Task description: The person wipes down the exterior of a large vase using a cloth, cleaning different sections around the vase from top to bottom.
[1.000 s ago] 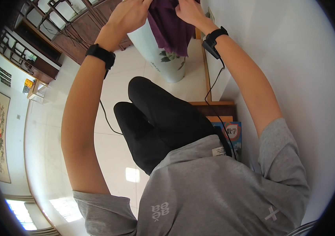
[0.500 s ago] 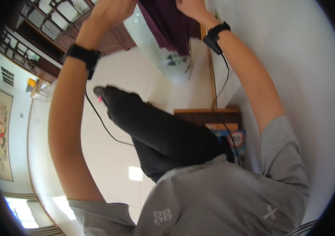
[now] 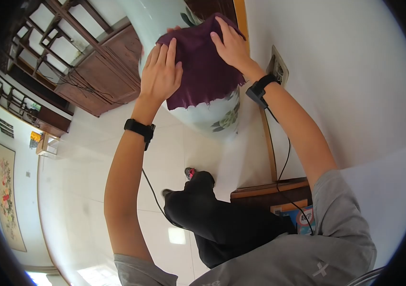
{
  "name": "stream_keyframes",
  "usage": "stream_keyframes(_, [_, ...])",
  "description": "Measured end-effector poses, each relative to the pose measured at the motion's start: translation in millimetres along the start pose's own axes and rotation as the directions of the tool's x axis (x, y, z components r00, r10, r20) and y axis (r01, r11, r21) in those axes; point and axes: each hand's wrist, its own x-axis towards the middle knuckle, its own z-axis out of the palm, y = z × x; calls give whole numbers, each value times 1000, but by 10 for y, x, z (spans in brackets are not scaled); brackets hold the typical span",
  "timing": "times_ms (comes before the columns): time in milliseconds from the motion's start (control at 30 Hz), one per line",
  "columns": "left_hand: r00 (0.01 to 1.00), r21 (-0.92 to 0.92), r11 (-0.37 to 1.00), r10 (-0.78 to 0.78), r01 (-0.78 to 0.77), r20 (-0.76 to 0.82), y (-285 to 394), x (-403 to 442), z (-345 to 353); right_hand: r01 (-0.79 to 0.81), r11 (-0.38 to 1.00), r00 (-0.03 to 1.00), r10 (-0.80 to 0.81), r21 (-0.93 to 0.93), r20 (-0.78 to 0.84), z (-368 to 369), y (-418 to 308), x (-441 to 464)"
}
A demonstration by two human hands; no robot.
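A purple cloth (image 3: 198, 71) with a frayed lower edge lies spread against the side of a large pale porcelain vase (image 3: 208, 117) painted with dark leaves. My left hand (image 3: 161, 74) rests on the cloth's left edge, fingers stretched out and thumb apart. On the upper right of the cloth lies my right hand (image 3: 233, 46), also open, its thumb spread from the fingers. Both palms face the vase and are hidden. Each wrist wears a black strap with a cable. The top of the vase is outside the view.
A white wall (image 3: 336, 86) with a wall socket (image 3: 279, 66) stands close on the right. A low wooden unit (image 3: 269, 189) holding boxes or books is beside my legs. At left stands a dark wooden cabinet (image 3: 112, 71) with lattice shelves. Pale tiles cover the floor (image 3: 88, 157).
The cloth, which hung between my raised hands, is now spread against the vase. Both hands have come lower in view and their fingers now lie flat on it.
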Motion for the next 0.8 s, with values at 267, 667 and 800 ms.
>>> stream_keyframes(267, [995,-57,998,-1,-5,-104,85,-155,701,-57,984,990,78,167,-121,466,163,-452])
stream_keyframes(667, [885,-8,911,401,-411,237,531,-1370,1418,-224,973,971,217,-57,-105,661,394,-2083])
stream_keyframes(800, [748,-17,835,501,-549,435,472,-2000,1622,-221,967,969,233,-126,87,603,555,-2769])
